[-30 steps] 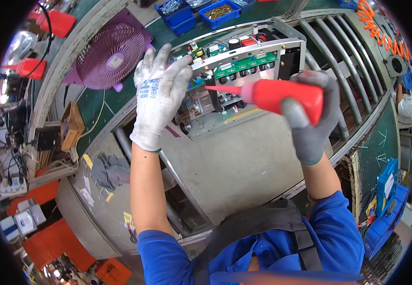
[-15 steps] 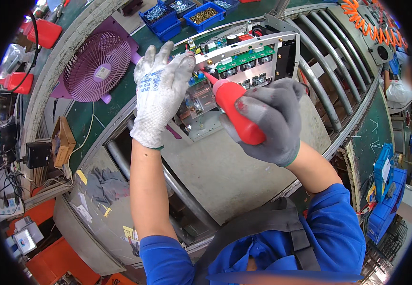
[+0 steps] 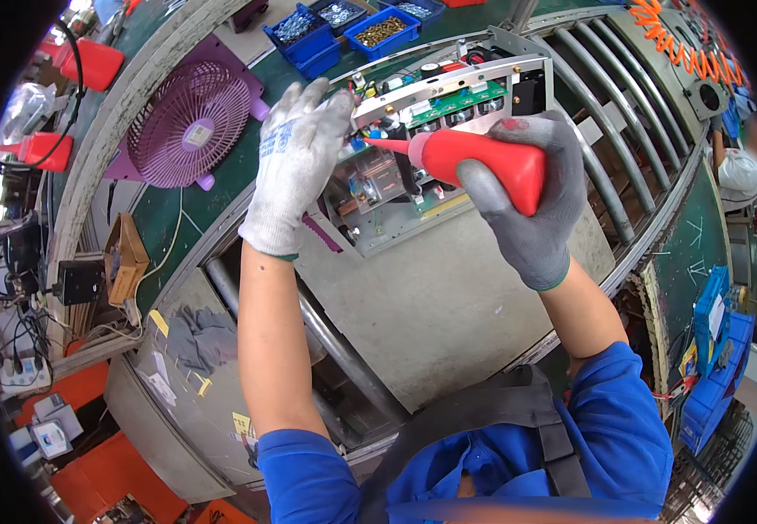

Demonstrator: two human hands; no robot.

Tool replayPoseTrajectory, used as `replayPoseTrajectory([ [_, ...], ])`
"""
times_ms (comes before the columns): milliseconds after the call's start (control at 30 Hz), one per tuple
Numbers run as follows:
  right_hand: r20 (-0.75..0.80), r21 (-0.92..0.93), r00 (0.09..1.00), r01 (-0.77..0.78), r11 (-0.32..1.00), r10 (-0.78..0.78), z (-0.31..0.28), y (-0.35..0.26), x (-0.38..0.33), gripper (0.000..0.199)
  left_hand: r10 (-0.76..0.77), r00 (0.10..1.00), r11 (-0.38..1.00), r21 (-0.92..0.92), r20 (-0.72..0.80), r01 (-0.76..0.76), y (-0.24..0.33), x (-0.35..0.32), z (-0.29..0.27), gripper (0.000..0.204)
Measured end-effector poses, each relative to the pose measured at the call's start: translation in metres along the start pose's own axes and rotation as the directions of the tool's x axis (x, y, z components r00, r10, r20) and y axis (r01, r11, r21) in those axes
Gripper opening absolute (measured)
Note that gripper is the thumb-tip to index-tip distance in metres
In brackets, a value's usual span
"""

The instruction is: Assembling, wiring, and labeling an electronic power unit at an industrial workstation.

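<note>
A red squeeze bottle (image 3: 483, 163) with a long thin nozzle lies nearly level in my right hand (image 3: 537, 201), which wears a grey-coated glove. Its tip points left, at the small parts by the left end of a green circuit board (image 3: 440, 112); whether it touches them I cannot tell. The board sits in an open metal chassis (image 3: 448, 86) with wires and electronic parts inside. My left hand (image 3: 302, 144), in a whitish glove, rests against the chassis's left end with its fingers stretched out and apart.
Blue bins of screws (image 3: 382, 33) stand beyond the chassis. A purple fan (image 3: 191, 127) is at the left, near a cardboard box (image 3: 125, 258). Metal rollers (image 3: 601, 131) run on the right, below an orange coiled hose (image 3: 680, 39). Another person works at the far right.
My right hand has moved up and right, and the bottle has tilted from steep to almost level. The nozzle tip has shifted slightly down and left. The left hand stays at the chassis end.
</note>
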State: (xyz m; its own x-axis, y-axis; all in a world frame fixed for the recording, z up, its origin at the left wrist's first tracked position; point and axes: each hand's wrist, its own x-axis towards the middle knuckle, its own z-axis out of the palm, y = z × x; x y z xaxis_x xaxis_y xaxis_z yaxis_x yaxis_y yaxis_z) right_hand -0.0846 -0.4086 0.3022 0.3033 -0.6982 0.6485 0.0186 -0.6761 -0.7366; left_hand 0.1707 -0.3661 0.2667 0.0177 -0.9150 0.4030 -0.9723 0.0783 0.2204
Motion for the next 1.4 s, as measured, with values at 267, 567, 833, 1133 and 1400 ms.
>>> replayPoseTrajectory([
  [267, 0.034, 0.015, 0.994, 0.108, 0.994, -0.108, 0.024, 0.011, -0.008, 0.043, 0.005, 1.0, 1.0, 0.002, -0.001, -0.005, -0.007, 0.005, 0.004, 0.035],
  [567, 0.043, -0.094, 0.984, 0.177, 0.98, -0.173, 0.029, 0.015, -0.007, 0.045, -0.01, 1.0, 0.999, 0.038, 0.009, 0.01, -0.012, 0.008, 0.009, 0.035],
  [833, 0.016, -0.07, 0.99, 0.14, 0.988, -0.139, 0.024, 0.019, -0.006, 0.044, 0.055, 0.998, 0.996, 0.07, -0.014, -0.054, -0.017, 0.007, 0.011, 0.037],
  [1133, 0.014, -0.141, 0.985, 0.17, 0.975, -0.169, 0.019, 0.019, -0.004, 0.043, 0.018, 1.0, 0.999, 0.039, 0.013, -0.019, -0.007, 0.012, 0.001, 0.037],
  [1400, 0.013, 0.099, 0.998, -0.067, 0.993, 0.066, 0.024, 0.007, -0.004, 0.04, -0.289, 0.938, 0.669, -0.66, 0.193, 0.342, -0.01, 0.011, -0.011, 0.089],
])
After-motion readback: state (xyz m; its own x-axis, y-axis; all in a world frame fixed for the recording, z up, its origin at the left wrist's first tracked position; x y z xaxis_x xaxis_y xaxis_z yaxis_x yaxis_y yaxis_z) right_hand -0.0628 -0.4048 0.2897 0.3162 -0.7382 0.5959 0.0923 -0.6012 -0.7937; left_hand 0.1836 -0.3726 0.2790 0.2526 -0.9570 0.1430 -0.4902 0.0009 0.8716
